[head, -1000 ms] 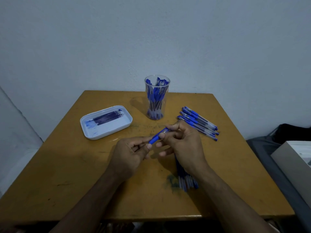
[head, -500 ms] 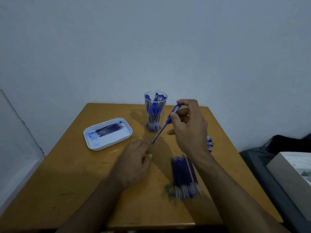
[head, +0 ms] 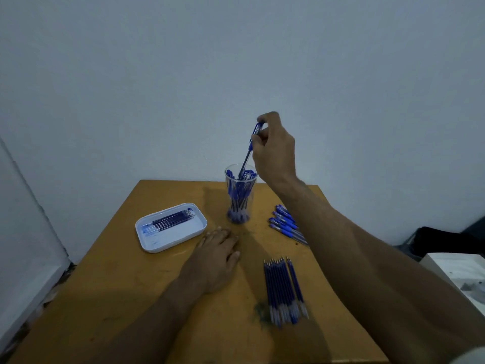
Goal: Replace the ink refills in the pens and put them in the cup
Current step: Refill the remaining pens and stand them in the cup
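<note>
Wooden surface (head: 105,306) against plain wall. Right hand (head: 273,151) raised over clear cup (head: 240,195) at far centre, pinching pen (head: 248,151) by cap end, tip lowered among pens already stored: steep angle suits insertion. Left hand (head: 215,256) flat, fingers relaxed, idle. Refills (head: 284,290) near right; waiting pens (head: 286,224) right of cup; tray (head: 147,240) left, holding refills, likely spent

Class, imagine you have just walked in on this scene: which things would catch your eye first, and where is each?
First, the raised right hand pinching a blue pen, its tip lowered into the clear cup of pens at the table's far edge. Next, the row of refills near the front right, and the white tray on the left.
</note>
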